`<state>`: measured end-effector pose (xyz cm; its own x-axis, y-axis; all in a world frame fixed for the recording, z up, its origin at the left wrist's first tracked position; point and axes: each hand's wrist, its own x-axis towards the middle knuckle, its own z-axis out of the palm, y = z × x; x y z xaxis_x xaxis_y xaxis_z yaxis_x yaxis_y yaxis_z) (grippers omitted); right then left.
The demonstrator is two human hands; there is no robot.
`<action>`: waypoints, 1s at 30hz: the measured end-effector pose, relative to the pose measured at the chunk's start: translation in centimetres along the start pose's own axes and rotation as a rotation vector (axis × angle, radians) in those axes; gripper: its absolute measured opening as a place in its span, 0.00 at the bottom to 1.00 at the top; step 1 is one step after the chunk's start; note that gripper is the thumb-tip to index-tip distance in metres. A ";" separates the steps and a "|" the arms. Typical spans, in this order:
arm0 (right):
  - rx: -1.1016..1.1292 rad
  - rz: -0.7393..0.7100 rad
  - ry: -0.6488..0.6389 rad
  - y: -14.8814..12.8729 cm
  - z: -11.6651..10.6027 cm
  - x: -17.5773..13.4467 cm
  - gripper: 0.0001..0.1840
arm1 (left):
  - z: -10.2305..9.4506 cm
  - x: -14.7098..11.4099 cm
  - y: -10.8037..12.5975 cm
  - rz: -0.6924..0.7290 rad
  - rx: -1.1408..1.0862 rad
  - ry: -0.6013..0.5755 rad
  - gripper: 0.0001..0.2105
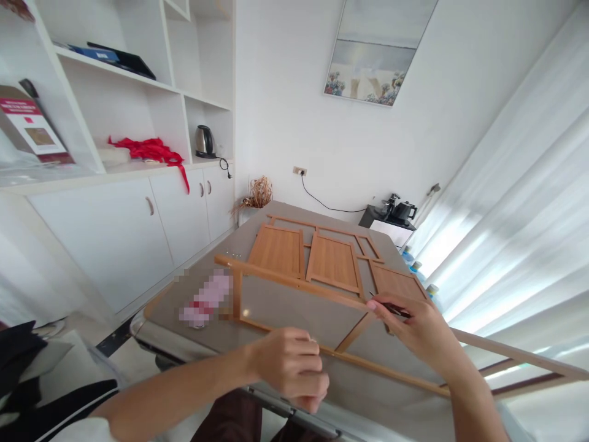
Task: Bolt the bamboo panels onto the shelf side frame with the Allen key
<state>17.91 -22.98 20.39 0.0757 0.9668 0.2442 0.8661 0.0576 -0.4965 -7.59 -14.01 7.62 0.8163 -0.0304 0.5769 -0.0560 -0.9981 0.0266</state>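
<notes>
Fingers of the left hand (292, 365) curl into a closed fist before the near rail; whether they enclose anything small I cannot tell. Those of the right hand (421, 328) pinch a slim, dark object (396, 309) by the far rail of a long, light-brown, ladder-like wooden frame (285, 280). Straight, smooth and narrow-railed with short crossbars, it spans the near side of the matt grey-brown worktop (168, 301), beyond which lie rectangular, striped-grain brown wooden panels (278, 250).

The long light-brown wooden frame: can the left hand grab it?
Probably yes: the left hand is near the wooden frame, with nothing visible between, though the curled fingers would need to open.
</notes>
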 end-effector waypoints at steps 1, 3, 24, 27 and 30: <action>0.014 -0.006 0.014 0.0 0.0 -0.1 0.24 | 2.1 0.2 -0.4 -0.039 -0.003 -0.025 0.11; 0.025 -0.016 0.017 -0.1 0.0 -0.2 0.23 | 5.4 1.2 -2.6 -0.210 0.020 -0.051 0.10; 0.117 -0.107 0.047 0.6 0.6 -0.4 0.23 | 11.4 9.4 -20.4 -1.308 0.171 -0.212 0.17; 0.108 -0.103 0.036 0.7 0.6 -0.4 0.22 | 11.2 9.9 -21.5 -1.388 0.107 -0.244 0.17; 0.112 -0.079 0.011 0.7 0.4 -0.5 0.20 | 10.6 10.0 -22.7 -1.437 0.044 -0.268 0.17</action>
<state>18.34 -23.32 19.60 0.0157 0.9552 0.2954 0.8092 0.1614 -0.5649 7.94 7.80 4.07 0.2339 0.9680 -0.0905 0.8950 -0.1781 0.4090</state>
